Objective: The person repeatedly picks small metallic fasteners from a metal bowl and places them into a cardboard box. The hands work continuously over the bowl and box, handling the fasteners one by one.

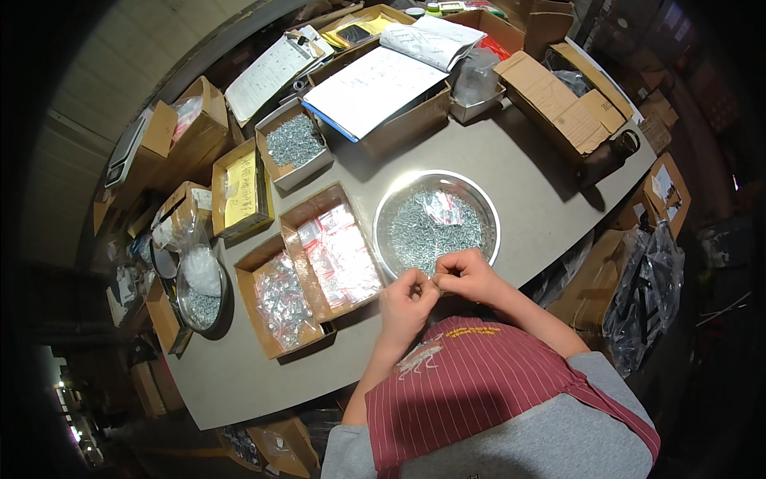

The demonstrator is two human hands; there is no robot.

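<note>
My left hand [408, 302] and my right hand [467, 276] meet at the near rim of a round metal bowl [491, 199], fingertips almost touching. Both are closed in a pinch; whatever lies between the fingers is too small to make out. Small silvery screws [415, 231] fill the bowl's bottom, and a little clear zip bag [444, 209] with a red strip rests on top of them. Left of the bowl, a cardboard box [294, 214] holds many flat zip bags [339, 251]. Beside it, a second box [247, 275] contains small bags of metal parts [283, 307].
Behind these stand a white box of screws [294, 144] and a box with a yellow label [243, 190]. Papers [375, 88] lie across a carton at the back. Another metal bowl [203, 303] sits at the far left, and an opened carton [550, 96] at the back right.
</note>
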